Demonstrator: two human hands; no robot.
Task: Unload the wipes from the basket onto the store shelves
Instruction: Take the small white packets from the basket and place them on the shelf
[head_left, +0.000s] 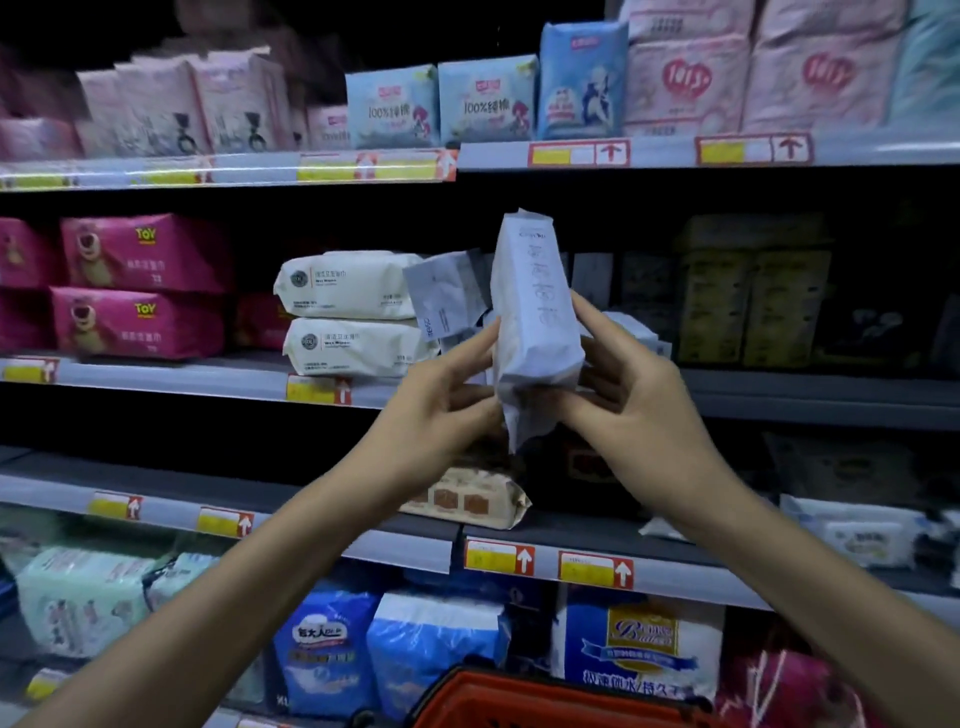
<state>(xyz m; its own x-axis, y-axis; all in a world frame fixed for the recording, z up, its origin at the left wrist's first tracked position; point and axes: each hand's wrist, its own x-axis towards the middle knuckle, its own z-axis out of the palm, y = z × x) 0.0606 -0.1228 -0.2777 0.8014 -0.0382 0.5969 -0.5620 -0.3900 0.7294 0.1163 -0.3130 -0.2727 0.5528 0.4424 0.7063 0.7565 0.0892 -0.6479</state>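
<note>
Both hands hold a white pack of wipes (535, 312) upright, on end, in front of the middle shelf (156, 375). My left hand (441, 405) grips its lower left side and my right hand (623, 384) its lower right side. Just behind it, more grey-white packs (441, 296) lean on that shelf next to two stacked cream wipes packs (348, 317). The red basket (519, 701) shows only its rim at the bottom edge; its contents are hidden.
Pink bear-print packs (140, 286) fill the middle shelf's left. A brown patterned pack (467, 496) lies on the shelf below. Dark boxes (748, 301) stand at the right. Pink and blue packs (441, 98) line the top shelf, blue and white bags (431, 644) the bottom.
</note>
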